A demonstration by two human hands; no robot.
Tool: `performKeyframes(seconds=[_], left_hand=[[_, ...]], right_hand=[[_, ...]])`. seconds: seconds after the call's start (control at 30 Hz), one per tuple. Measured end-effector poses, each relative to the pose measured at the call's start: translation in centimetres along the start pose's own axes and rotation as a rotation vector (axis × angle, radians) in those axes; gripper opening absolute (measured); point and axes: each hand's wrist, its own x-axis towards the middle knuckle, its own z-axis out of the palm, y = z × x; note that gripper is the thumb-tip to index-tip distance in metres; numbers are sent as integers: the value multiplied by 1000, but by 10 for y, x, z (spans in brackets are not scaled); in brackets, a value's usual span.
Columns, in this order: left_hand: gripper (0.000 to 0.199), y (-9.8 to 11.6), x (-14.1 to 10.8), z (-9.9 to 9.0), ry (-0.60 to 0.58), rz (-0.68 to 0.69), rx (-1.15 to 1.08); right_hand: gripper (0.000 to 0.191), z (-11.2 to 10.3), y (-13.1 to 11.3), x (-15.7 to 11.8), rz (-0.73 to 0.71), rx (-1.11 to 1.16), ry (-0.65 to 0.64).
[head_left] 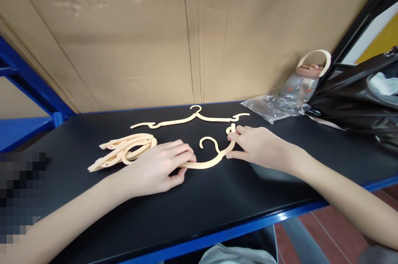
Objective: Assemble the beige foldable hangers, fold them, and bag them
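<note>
A cream hanger [202, 165] lies low over the black table, its hook pointing up and left. My left hand [166, 164] is closed on its left arm, fingers and thumb pinching it. The right arm of the same hanger, bent upward, is gripped by my right hand [256, 144] between thumb and fingers. Farther back, another cream hanger [177, 122] lies spread out with its hook toward the cardboard. Folded cream hangers [124, 150] are stacked to the left, partly behind my left hand.
A clear bottle [298, 88] with a pink lid stands at the back right beside a crumpled plastic bag [264, 106]. A black bag [357, 102] is at the right. Cardboard [139, 40] rises behind the black table [199, 202], which has a blue front edge.
</note>
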Motion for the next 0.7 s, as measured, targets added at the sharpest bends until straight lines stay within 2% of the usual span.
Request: performKeyframes(seconds=[0.23, 0.37, 0.5, 0.7], left_hand=[[24, -1, -1, -1, 19, 10, -12], [23, -3, -2, 0, 45, 9, 43], [24, -4, 0, 3, 31, 11, 3], [23, -3, -1, 5, 16, -30, 28]], right_hand=[[34, 1, 4, 5, -248, 161, 50], [30, 1, 3, 6, -311, 215, 78], [29, 3, -1, 6, -365, 256, 92], [38, 7, -10, 8, -430, 284, 115]])
